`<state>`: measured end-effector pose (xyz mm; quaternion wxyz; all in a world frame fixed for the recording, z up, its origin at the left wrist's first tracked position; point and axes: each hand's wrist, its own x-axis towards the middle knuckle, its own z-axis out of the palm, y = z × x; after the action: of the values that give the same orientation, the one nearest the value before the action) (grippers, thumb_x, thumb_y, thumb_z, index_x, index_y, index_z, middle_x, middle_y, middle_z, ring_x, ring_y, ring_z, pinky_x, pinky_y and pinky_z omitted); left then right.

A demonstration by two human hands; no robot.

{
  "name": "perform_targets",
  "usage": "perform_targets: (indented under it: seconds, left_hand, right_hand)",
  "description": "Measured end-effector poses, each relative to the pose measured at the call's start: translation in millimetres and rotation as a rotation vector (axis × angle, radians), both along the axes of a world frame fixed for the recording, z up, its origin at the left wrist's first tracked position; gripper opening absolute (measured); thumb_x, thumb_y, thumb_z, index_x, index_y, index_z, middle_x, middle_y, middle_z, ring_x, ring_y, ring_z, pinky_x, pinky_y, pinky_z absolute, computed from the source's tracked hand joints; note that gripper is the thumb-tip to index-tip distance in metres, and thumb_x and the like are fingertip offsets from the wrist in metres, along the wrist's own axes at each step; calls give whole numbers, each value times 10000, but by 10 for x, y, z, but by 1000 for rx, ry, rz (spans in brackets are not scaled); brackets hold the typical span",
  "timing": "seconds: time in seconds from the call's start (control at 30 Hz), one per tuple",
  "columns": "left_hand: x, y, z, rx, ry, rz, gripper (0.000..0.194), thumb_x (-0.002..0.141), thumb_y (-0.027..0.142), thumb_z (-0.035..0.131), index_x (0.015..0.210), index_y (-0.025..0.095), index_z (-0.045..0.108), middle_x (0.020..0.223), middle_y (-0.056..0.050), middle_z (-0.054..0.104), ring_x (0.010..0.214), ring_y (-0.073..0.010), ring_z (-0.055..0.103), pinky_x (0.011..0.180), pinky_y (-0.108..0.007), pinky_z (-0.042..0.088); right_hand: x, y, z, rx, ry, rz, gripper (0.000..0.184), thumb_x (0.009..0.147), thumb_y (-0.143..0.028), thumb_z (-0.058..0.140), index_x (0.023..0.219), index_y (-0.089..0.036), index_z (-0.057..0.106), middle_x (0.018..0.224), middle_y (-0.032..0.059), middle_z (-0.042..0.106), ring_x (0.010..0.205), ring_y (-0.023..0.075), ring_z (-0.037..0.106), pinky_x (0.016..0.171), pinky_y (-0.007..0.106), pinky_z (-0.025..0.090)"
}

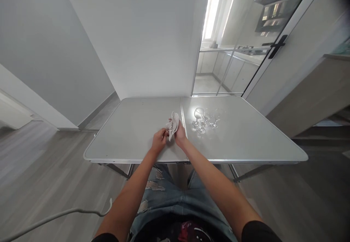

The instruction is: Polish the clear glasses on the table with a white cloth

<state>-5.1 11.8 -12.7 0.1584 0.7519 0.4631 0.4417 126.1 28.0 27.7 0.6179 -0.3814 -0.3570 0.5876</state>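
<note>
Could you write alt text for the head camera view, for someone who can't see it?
Two bare hands, left and right, hold a crumpled pale cloth over a light folding table. A small cluster of clear stemmed glasses stands to the right, with a glass-paned door beyond.

No readable text or numbers — no brands or signs.

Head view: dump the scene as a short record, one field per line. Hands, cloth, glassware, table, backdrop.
left hand: fingers curled at cloth's left edge; exact grip unclear
right hand: holding cloth
cloth: pale, bunched, between hands; contents unclear
stemmed glasses: clear, clustered right of table seam; overlapping, count uncertain
table: light top, metal-edged
backdrop: pale wall, glazed door with black handle
</note>
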Motion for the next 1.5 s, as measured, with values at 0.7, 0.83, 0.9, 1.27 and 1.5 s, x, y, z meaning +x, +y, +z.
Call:
perform_targets:
  seconds: [0.7, 0.83, 0.9, 1.27, 1.5]
  left_hand:
    - [-15, 9, 122, -232, -597, -207, 643, 865, 523, 640, 1345, 248, 314, 912, -17, 660, 568, -100, 601, 495, -219, 499]
    - [-14, -24, 172, -282, -610, -180, 575, 810, 467, 715, 1234, 239, 401, 848, 12, 659, 520, -91, 621, 518, -214, 522]
    - [-6, -49, 188, -286, -615, -139, 536, 798, 442, 730, 1186, 240, 419, 836, 20, 654, 523, -92, 631, 533, -215, 527]
    - [0, -64, 173, -232, -616, -146, 535, 801, 416, 749, 1186, 245, 418, 855, 5, 685, 572, -110, 656, 590, -235, 543]
    - [15, -61, 180, -224, -598, -197, 553, 821, 436, 728, 1211, 245, 386, 837, 7, 680, 578, -120, 652, 606, -258, 547]
  right_hand:
    - [474, -117, 51, 446, -733, 244, 243, 901, -454, 571, 936, -214, 591, 755, -29, 562, 710, 145, 504, 670, 249, 412]
    - [590, -80, 114, 353, -834, 40, 318, 850, -518, 614, 909, -212, 551, 799, -15, 560, 736, 160, 506, 700, 283, 435]
    - [624, -52, 176, 279, -823, -258, 376, 847, -564, 603, 948, -213, 512, 836, -2, 541, 754, 173, 496, 718, 310, 447]
    - [571, -250, 196, 714, -1172, 106, 230, 918, -408, 593, 1027, -209, 556, 1074, 98, 567, 1037, 256, 515, 954, 416, 424]
    - [736, -185, 246, 551, -929, 442, 263, 968, -350, 513, 1192, -213, 534, 1265, 92, 609, 1071, 206, 588, 915, 350, 452]
